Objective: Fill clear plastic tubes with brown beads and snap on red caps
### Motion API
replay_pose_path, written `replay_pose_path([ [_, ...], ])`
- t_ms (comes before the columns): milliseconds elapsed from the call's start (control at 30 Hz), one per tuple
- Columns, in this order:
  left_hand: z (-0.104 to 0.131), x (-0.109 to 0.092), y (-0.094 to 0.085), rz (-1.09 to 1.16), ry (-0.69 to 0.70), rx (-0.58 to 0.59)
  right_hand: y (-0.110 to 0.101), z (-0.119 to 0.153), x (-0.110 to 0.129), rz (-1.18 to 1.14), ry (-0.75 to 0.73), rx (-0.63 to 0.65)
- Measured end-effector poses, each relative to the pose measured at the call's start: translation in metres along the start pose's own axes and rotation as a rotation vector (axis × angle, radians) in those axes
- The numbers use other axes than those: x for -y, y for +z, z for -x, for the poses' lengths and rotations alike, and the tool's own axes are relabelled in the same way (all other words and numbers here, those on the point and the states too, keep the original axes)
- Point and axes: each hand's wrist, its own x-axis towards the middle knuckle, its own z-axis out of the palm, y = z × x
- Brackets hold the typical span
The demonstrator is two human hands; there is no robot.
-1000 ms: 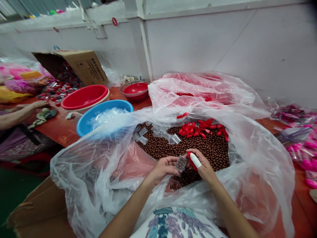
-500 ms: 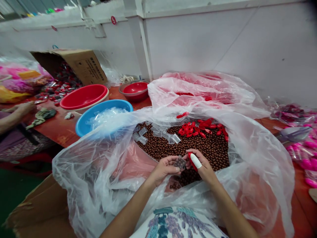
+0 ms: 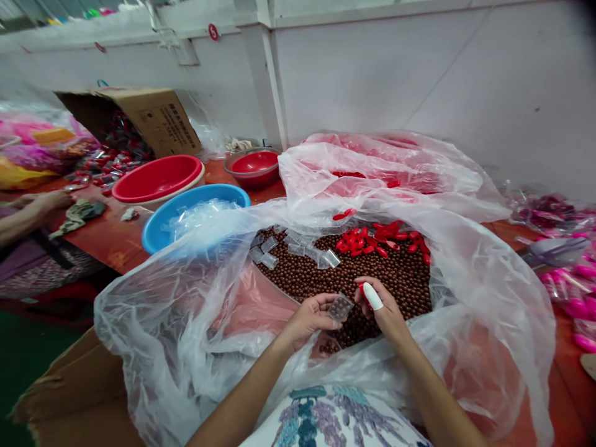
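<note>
My left hand (image 3: 310, 321) pinches a small clear container (image 3: 340, 307) over a heap of brown balls (image 3: 298, 273); dark balls show through its clear wall. To its right, my right hand (image 3: 379, 310) has its fingers curled round a red and white piece (image 3: 371, 295), apart from the container. Several empty-looking clear containers (image 3: 297, 249) lie on the heap at the back left. Red pieces (image 3: 358, 241) are piled at the back right. A translucent plastic sheet (image 3: 484, 267) surrounds the balls.
A blue basin (image 3: 151, 239) of clear pieces stands left, with red basins (image 3: 158, 179) behind it. A cardboard box (image 3: 161, 121) spills red and dark items. Another person's arm (image 3: 28, 217) is at far left. Pink packages (image 3: 570, 298) lie far right.
My right hand has moved slightly right and up, away from the container, with the red and white piece. My left hand still holds the container in nearly the same place.
</note>
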Motion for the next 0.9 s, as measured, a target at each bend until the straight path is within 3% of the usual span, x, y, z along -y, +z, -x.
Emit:
replay_pose_path([
  [233,0.005,-0.002,0.003,0.04,0.016,0.022,-0.005,-0.001,0.006,0.087,-0.054,-0.103],
  [433,0.009,-0.001,0.003,0.19,0.047,0.17,-0.006,-0.001,0.008,-0.188,0.158,-0.104],
  [600,0.01,-0.001,0.004,0.178,0.067,0.162,-0.005,0.002,0.009,-0.279,0.253,-0.045],
  [733,0.01,-0.001,0.005,0.182,0.055,0.157,-0.006,0.003,0.007,-0.267,0.254,-0.021],
  [900,0.01,0.0,0.004,0.221,0.05,0.171,-0.009,0.004,0.009,-0.283,0.228,-0.097],
])
